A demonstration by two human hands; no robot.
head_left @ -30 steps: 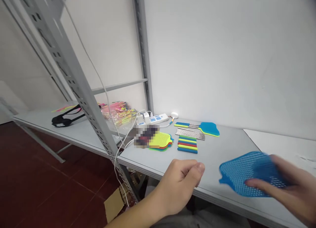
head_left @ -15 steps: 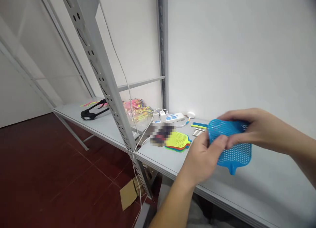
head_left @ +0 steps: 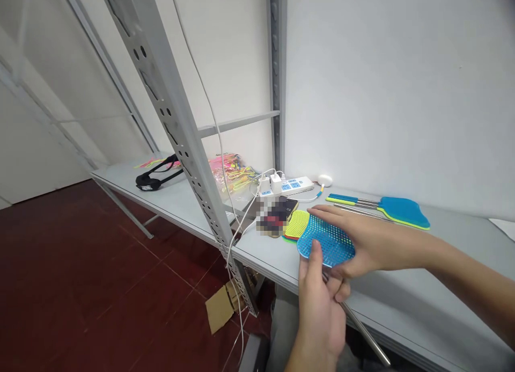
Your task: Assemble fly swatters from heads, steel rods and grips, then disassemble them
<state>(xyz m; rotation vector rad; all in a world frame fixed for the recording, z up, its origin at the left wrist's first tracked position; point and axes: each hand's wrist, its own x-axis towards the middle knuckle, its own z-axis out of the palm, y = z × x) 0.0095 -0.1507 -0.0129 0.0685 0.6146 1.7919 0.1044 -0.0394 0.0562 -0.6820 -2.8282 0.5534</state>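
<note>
A blue fly swatter head (head_left: 328,243), a perforated plastic paddle, is bent into a curve between my two hands. My left hand (head_left: 319,302) grips it from below, thumb pressed on its face and fingers curled under its near edge. My right hand (head_left: 362,243) clasps the right side, with fingers over the far edge and thumb near the lower corner. From beneath the hands a silver metal rod (head_left: 366,334) slants down past the table edge; its join with the head is hidden. Behind lies a stack of coloured swatter heads, a yellow one (head_left: 296,224) on top.
Blue and yellow fly swatters (head_left: 404,211) lie by the wall, with metal rods (head_left: 358,210) beside them. A phone (head_left: 286,206), a power strip (head_left: 295,186) and white cables are at the left. A perforated metal post (head_left: 181,136) rises at the table's left end.
Both hands have moved left with the blue swatter head, which has turned and now curves upward. A metal rod now shows below my hands, and the swatters by the wall have come into view.
</note>
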